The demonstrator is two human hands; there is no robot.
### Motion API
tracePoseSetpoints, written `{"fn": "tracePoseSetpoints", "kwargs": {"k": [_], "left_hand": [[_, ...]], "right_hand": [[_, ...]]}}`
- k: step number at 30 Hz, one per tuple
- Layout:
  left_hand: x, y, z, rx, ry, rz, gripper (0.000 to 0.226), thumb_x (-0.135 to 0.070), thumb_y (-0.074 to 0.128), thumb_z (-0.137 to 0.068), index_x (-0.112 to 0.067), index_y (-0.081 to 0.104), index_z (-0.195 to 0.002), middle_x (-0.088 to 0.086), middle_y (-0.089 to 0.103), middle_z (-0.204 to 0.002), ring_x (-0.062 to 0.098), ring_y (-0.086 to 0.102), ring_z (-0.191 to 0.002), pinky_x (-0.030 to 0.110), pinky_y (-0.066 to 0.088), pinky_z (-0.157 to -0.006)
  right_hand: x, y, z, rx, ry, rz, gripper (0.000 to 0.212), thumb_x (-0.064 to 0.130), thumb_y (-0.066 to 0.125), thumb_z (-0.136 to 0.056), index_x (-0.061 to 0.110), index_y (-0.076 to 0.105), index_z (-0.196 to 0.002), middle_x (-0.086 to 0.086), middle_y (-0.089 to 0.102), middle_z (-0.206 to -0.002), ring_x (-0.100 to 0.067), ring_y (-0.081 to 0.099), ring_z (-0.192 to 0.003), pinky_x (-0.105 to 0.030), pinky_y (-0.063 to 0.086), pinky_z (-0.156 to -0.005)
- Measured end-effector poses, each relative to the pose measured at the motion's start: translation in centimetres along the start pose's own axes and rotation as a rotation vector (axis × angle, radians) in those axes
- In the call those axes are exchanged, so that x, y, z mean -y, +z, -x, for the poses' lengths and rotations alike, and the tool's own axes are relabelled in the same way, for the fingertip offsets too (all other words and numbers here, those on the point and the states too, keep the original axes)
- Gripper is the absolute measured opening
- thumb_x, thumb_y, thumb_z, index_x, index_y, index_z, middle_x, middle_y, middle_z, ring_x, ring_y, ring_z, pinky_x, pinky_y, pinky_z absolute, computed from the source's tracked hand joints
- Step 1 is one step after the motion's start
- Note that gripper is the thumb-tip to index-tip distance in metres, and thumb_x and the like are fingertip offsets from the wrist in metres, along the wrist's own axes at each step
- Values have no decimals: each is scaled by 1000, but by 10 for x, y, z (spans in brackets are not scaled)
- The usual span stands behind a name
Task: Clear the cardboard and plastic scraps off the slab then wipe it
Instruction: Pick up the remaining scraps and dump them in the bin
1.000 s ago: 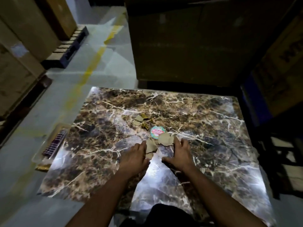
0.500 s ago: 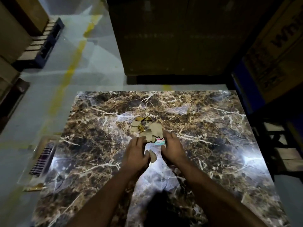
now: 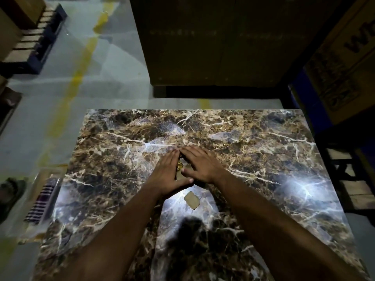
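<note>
A glossy brown marble slab point(image 3: 253, 138) with white veins fills the lower frame. My left hand point(image 3: 166, 171) and my right hand point(image 3: 200, 163) lie flat on its middle, fingers straight and fingertips meeting, cupped around a small pile of cardboard and plastic scraps point(image 3: 179, 166). Only a sliver of the pile shows in the gap between the hands; the rest is hidden under them. One loose tan cardboard scrap point(image 3: 192, 199) lies alone on the slab just behind my hands, toward me.
A clear tray with a striped cloth point(image 3: 41, 201) sits on the floor by the slab's left edge. A sandalled foot point(image 3: 10, 191) stands at far left. Large cardboard boxes point(image 3: 213, 41) rise beyond the slab; a pallet point(image 3: 34, 43) lies at upper left.
Both hands have slid forward over the slab and closed around the scraps, covering the pile. One cardboard piece was left behind near me. The camera has moved closer over the slab.
</note>
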State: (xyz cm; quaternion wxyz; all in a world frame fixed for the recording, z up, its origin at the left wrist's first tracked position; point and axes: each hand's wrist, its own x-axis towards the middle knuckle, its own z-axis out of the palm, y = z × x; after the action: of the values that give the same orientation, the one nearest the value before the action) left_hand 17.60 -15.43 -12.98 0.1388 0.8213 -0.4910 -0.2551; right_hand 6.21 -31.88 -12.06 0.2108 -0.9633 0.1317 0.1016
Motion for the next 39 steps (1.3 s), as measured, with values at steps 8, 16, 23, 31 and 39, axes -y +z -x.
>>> {"fn": "tracePoseSetpoints", "kwargs": {"k": [8, 16, 23, 31, 39], "left_hand": [[-19, 25, 56, -47, 86, 85, 106, -88, 43, -79, -38, -5, -159, -10, -7, -168, 8, -18, -152, 40, -6, -123], [-11, 62, 74, -164, 188, -220, 107, -88, 41, -82, -13, 26, -157, 6, 27, -164, 22, 21, -152, 43, 14, -123], [-20, 70, 68, -358, 164, -186, 72, -64, 51, -87, -11, 44, -136, 9, 52, -137, 24, 40, -126, 41, 34, -106], [-33, 70, 65, -378, 70, 81, 52, -36, 55, -94, -13, 46, -140, 6, 55, -128, 22, 42, -114, 36, 41, -96], [-76, 72, 52, -688, -242, 632, 33, -33, 41, -92, -15, 59, -113, -11, 53, -112, 5, 44, -108, 22, 33, -95]], "right_hand": [[4, 43, 78, -83, -74, -100, 79, 70, 34, -96, 32, 10, -161, 7, 10, -169, -14, 0, -156, -49, -3, -125], [12, 73, 95, -139, -81, 180, 92, 76, 37, -92, 15, 22, -160, -10, 18, -167, -28, 11, -155, -59, 6, -123], [24, 72, 83, -271, 10, 150, 65, 63, 45, -91, 23, 45, -142, -2, 44, -146, -25, 40, -138, -48, 30, -109], [36, 78, 71, -426, 171, 90, 44, 52, 51, -92, 20, 54, -122, 0, 53, -127, -24, 47, -119, -44, 39, -94], [75, 94, 56, -564, 345, -332, 30, 31, 40, -93, 13, 59, -105, -3, 61, -105, -24, 54, -96, -42, 49, -84]]}}
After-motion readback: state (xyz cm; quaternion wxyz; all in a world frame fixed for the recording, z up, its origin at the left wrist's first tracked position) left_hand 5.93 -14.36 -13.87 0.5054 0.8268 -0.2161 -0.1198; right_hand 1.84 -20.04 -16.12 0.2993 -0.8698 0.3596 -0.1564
